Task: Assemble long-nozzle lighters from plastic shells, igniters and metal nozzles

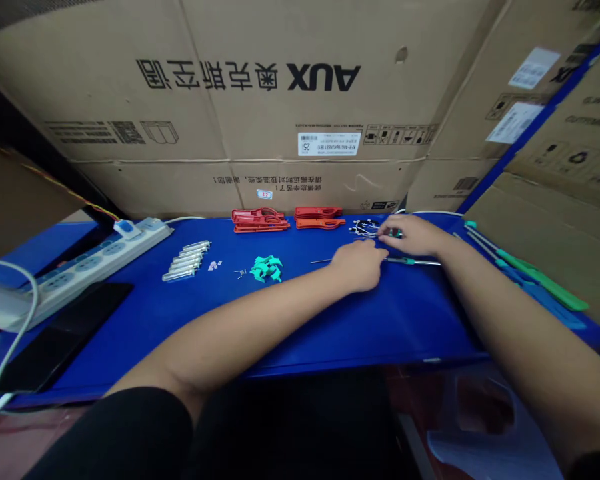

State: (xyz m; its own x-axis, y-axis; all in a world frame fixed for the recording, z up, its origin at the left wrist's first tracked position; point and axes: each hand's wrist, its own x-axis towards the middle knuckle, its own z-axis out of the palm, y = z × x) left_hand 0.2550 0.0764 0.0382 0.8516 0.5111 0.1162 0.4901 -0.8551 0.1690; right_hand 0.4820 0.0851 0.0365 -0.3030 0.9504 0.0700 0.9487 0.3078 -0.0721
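My right hand (413, 233) is closed at the back right of the blue table, around a small dark and teal thing (395, 233) that its fingers partly hide. Just left of its fingertips lies a small heap of black parts with white wires (364, 228). Close in front, my left hand (359, 265) is curled with fingers together, its fingertips near the right hand's; anything between them is hidden. A thin screwdriver-like tool with a teal section (410, 261) runs across the table under my left hand, and a thin metal shaft (321, 261) shows on its other side.
Red plastic shells (260, 220) and orange-red ones (320, 217) stand along the back. Teal clips (267, 268), tiny metal pieces (241, 273) and clear tubes (187, 261) lie left. A power strip (87, 267) and black phone (63, 337) fill the left side; green tools (543, 280) lie right.
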